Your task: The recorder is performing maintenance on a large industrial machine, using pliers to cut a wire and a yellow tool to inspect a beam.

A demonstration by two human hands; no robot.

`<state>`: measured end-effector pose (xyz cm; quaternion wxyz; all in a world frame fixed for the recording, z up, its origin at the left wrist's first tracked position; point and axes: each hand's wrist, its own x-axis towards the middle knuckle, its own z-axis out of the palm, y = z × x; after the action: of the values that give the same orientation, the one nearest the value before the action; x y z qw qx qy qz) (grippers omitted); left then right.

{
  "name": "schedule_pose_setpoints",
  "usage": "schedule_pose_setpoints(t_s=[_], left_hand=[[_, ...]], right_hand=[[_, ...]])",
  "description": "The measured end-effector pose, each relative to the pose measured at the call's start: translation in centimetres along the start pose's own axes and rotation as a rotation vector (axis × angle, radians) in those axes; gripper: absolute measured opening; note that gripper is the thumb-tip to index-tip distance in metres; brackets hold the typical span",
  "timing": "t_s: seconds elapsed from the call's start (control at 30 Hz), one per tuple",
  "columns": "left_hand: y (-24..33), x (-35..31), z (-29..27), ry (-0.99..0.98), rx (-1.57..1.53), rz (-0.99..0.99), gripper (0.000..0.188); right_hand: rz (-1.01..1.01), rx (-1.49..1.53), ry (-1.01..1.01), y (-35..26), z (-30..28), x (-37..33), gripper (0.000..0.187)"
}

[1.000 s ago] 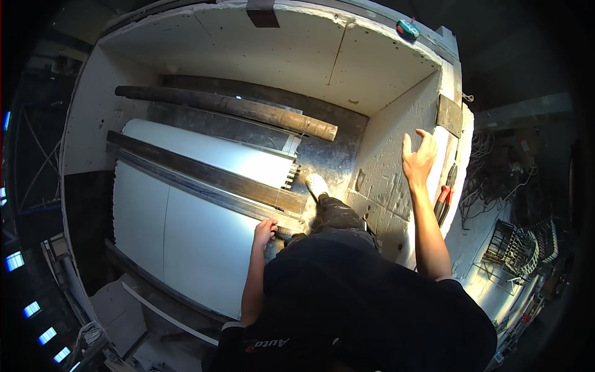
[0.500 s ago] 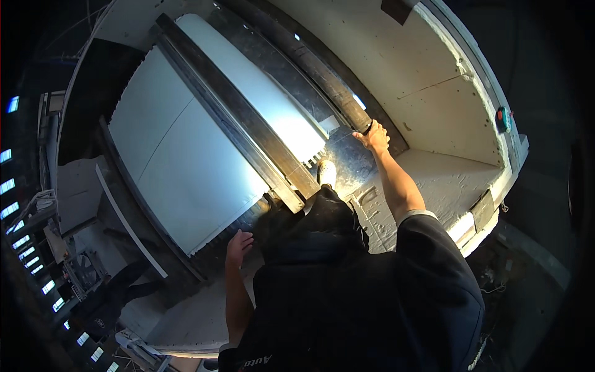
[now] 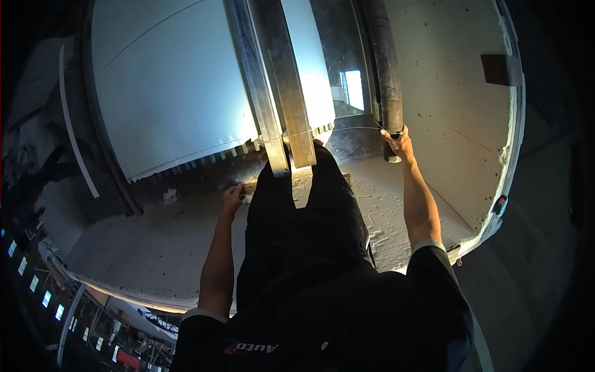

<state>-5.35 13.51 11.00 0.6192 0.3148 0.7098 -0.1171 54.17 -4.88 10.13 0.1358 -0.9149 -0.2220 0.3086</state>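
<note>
My right hand (image 3: 400, 141) is closed at the near end of a dark round pipe (image 3: 389, 93), with the pipe's tip showing below it. A thin wire (image 3: 353, 128) runs from its fingertips leftward, across two long metal beams (image 3: 288, 93). Something dark shows between these fingers, too small to name. My left hand (image 3: 233, 197) hangs left of my legs, fingers loosely bent, with nothing visible in it. Close to its fingertips lies a short pale strip (image 3: 250, 186). Beyond the hands, a large white panel (image 3: 173, 80) lies beside the beams, its near edge above a row of slats.
A pale wall (image 3: 449, 93) with a rough edge rises on the right, with a dark block (image 3: 501, 69) on it. A small teal and red device (image 3: 501, 205) sits on its rim. The worn floor (image 3: 149, 248) lies around my legs. At left stands a white strip (image 3: 73, 133).
My view has turned, so beams and pipe now stand nearly upright in the picture. My right hand stays at the pipe's end with the wire. My left hand's fingers are more bent.
</note>
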Motion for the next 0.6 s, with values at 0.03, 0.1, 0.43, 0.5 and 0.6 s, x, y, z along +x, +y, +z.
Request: schedule_pose_setpoints(t_s=[0.03, 0.1, 0.43, 0.5, 0.6], left_hand=[[-0.2, 0.9, 1.3, 0.023, -0.038, 0.033, 0.036], [-0.3, 2.2, 4.5, 0.076, -0.060, 0.075, 0.037], [5.3, 8.2, 13.6, 0.291, -0.623, -0.162, 0.049], [5.3, 11.1, 13.8, 0.263, -0.818, -0.060, 0.049], [3.4, 14.7, 14.8, 0.136, -1.092, 0.083, 0.052]], right_hand=[[-0.074, 0.100, 0.002, -0.2, -0.1, 0.2, 0.092], [-0.165, 0.194, -0.028, -0.7, 0.7, -0.1, 0.088], [-0.097, 0.564, 0.035, 1.2, 3.9, 0.4, 0.063], [-0.092, 0.700, 0.000, 0.9, 3.7, 1.1, 0.060], [-0.133, 0.603, 0.032, 0.5, 3.3, 1.3, 0.060]])
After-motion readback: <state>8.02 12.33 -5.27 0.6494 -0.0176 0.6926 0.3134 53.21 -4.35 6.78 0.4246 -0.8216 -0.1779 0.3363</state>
